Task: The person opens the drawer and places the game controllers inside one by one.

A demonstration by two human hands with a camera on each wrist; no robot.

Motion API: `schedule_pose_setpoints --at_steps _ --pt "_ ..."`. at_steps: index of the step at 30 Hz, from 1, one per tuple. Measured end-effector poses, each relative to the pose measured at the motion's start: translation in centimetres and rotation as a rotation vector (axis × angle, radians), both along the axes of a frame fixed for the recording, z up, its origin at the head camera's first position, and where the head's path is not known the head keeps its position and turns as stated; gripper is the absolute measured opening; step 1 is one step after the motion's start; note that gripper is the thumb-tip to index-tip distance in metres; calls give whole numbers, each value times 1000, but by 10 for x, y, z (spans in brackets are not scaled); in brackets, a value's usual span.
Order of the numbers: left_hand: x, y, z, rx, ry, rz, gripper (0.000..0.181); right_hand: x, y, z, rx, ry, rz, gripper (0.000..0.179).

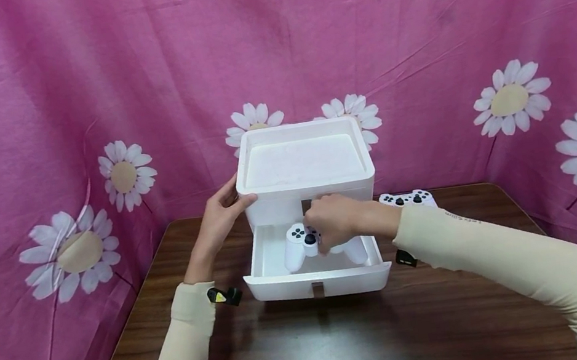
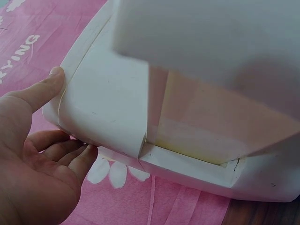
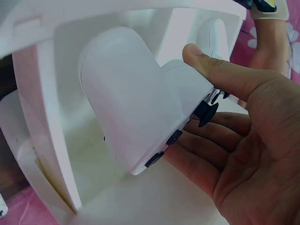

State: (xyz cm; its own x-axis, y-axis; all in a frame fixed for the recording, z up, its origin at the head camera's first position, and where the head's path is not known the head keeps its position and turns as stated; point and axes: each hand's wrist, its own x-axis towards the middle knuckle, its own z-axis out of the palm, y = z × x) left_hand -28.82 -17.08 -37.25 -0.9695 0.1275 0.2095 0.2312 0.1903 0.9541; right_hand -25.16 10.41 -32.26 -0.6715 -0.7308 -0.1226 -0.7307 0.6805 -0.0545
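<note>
A white drawer unit [image 1: 307, 191] with a tray-like top stands on the table, its lower drawer [image 1: 282, 290] pulled out. My left hand [image 1: 221, 218] holds the unit's upper left corner; in the left wrist view the thumb lies on one face and the bent fingers on another. Inside the drawer is a white game controller [image 1: 294, 256] with black buttons and sticks. My right hand [image 1: 332, 220] grips it by the middle, covering part of it in the head view. The right wrist view has the thumb on the controller's edge and the fingers at its button side.
A second white controller [image 1: 421, 196] lies on the brown wooden table [image 1: 315, 356], right of the unit and partly behind my right forearm. A pink curtain [image 1: 267, 40] with white flowers hangs behind and at both sides of the table.
</note>
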Motion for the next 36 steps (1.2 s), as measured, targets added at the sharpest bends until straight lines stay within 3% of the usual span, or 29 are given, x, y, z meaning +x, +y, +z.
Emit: schedule_pose_setpoints --at_steps 9,18,28,36 --pt "-1 0 -1 7 -4 -8 78 -3 -4 -18 27 -67 -55 42" --pt "0 0 -1 9 -2 -4 78 -8 -2 -32 22 -76 -55 41" --pt "-1 0 0 5 1 -7 78 -7 -1 -33 35 -52 -39 41" --pt "-1 0 -1 1 -3 -3 79 0 9 -22 8 -14 12 33"
